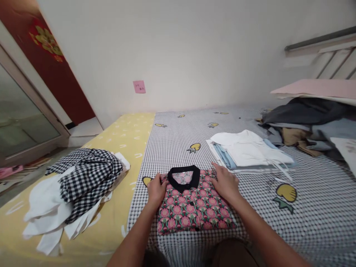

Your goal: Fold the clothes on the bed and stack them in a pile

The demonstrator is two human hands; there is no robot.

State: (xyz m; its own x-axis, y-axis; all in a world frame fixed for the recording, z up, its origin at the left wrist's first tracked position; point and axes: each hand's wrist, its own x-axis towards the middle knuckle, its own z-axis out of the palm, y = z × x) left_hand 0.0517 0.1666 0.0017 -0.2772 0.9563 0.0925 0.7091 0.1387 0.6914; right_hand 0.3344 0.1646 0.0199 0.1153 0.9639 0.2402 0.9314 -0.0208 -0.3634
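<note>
A folded short-placket shirt (191, 211) with a pink floral print, black collar and dark buttons lies flat before me, collar pointing away. At its left shoulder, my left hand (156, 189) is closed on the fabric edge, thumb on top. My right hand (226, 182) rests on the right shoulder edge, thumb and index finger spread apart; its other fingers are partly hidden. Just beyond that hand lies a stack of folded clothes, with a white garment (244, 146) with ties on top and light blue fabric (226, 157) under it.
On the left, a black-and-white checked garment (91, 174) lies crumpled over white clothes (47, 200) on the yellow bedding (116, 207). Dark, grey and brown clothes (311, 115) are heaped at right below a pink flat item (317, 88). A wall (200, 55) stands behind the bed.
</note>
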